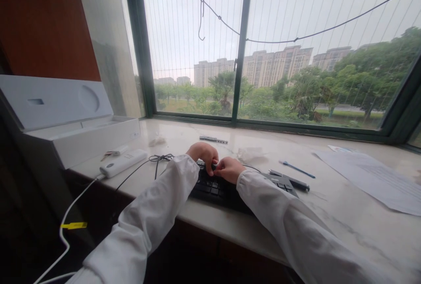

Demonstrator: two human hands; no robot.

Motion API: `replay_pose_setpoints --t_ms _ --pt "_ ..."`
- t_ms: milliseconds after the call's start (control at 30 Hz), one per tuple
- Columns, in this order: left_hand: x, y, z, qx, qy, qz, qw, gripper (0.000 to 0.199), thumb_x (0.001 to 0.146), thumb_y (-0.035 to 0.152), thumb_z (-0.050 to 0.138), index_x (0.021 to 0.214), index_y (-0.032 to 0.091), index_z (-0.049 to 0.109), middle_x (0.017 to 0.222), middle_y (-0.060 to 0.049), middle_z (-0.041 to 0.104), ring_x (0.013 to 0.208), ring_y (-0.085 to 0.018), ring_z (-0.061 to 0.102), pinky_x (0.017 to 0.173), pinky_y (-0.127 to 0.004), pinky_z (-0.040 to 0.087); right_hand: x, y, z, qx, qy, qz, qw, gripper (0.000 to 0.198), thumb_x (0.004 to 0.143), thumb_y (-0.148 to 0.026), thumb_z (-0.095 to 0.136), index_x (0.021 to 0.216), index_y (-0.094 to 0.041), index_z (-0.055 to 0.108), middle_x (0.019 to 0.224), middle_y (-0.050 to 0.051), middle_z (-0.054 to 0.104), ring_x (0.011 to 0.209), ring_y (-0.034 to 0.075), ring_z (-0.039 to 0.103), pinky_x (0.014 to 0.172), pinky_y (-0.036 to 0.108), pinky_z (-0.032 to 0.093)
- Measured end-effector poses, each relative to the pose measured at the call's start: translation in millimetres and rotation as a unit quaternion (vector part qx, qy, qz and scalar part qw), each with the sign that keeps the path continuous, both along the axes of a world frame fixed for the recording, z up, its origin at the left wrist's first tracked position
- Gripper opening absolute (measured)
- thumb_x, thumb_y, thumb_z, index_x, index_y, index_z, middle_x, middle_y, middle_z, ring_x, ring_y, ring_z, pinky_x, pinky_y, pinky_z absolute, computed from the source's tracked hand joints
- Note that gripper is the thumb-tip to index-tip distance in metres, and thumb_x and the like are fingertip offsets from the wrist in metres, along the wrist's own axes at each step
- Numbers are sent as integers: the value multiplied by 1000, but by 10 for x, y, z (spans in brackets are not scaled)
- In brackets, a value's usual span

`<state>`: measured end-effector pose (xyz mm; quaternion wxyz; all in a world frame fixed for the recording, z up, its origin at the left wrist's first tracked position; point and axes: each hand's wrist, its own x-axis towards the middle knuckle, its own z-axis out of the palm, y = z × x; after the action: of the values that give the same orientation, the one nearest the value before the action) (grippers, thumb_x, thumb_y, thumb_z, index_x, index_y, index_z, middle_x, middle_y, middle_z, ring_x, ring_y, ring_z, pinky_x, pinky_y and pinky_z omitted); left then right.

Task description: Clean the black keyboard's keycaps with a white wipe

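A black keyboard (213,187) lies along the front edge of the marble sill, partly covered by my hands and sleeves. Above its upper rows, my left hand (204,154) is bent down with thumb and fingers pinched together. My right hand (230,170) comes in from the other side, closed, its fingertips meeting those of the left. Between the two sets of fingertips is a small dark spot, too small and hidden to name. The keyboard's number pad end (281,182) shows beyond my right sleeve.
Behind the keyboard lie a dark narrow strip (213,139) and a crumpled clear plastic bag (251,154). To the right are a black pen-like stick (292,181), a blue thin tool (297,169) and paper sheets (371,181). An open white box (98,137), white device (125,163) and cables stand left.
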<state>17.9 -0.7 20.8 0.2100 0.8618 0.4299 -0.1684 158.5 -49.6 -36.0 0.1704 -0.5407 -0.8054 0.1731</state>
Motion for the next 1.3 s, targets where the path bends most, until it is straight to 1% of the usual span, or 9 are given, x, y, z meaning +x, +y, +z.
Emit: replay_pose_setpoints --t_ms 200,367,467,567,700,900,1033,1133,1300 --pt "-51 -74 -32 30 -1 -22 999 57 43 48 82 51 19 35 45 8 33 52 -10 30 54 -26 24 -16 -54 -16 -9 -7 -1 1000 15 68 -38 72 69 -23 73 58 -2 60 63 13 55 55 23 34" --pt "-280 4 12 20 -74 -19 997 54 53 52 79 55 19 36 48 8 26 51 -9 24 52 -25 22 72 -62 75 -13 47 -1 999 21 70 -39 69 77 -20 75 67 0 66 67 14 58 59 23 38" --pt "-400 67 36 137 -111 125 976 40 60 48 76 61 18 49 52 7 39 53 -9 35 54 -23 30 317 -10 219 82 13 -76 994 24 76 -40 63 84 -21 75 83 5 71 78 18 61 70 29 40" --pt "-435 119 -9 243 -85 274 927 21 65 33 74 76 18 64 72 -1 61 68 -14 53 64 -25 39 661 94 313 159 -113 -170 966 25 81 -38 57 88 -20 73 90 10 71 92 25 62 87 40 35" --pt "-413 156 -102 283 -66 335 896 18 69 21 69 86 17 71 92 -12 69 89 -23 61 78 -31 45 987 232 254 157 -184 -217 946 27 85 -37 51 98 -20 69 103 12 68 102 26 58 91 43 31" --pt "-385 116 -145 340 -75 339 874 17 75 25 64 88 20 74 100 -12 70 97 -24 64 85 -32 47 987 309 81 150 -173 -56 972 29 89 -38 46 105 -27 68 111 9 65 108 23 55 93 37 31" --pt "-362 162 -100 366 -82 312 873 18 77 28 62 89 25 75 101 -9 71 98 -22 64 87 -31 47 958 323 51 142 -216 -43 965 36 94 -37 39 105 -26 71 111 9 68 108 25 54 91 38 31" --pt "-327 381 7 373 -82 278 882 19 76 30 62 91 27 74 104 -5 71 101 -22 62 89 -29 47 960 331 45 151 -249 -27 956 41 96 -33 34 95 -21 72 105 10 70 104 25 55 89 38 31" --pt "-149 1046 107 347 -59 238 905 33 74 44 63 101 27 72 106 -5 71 107 -23 60 90 -28 47 953 332 36 159 -261 -14 952 38 95 -30 36 88 -19 72 103 10 71 103 24 55 89 38 30"
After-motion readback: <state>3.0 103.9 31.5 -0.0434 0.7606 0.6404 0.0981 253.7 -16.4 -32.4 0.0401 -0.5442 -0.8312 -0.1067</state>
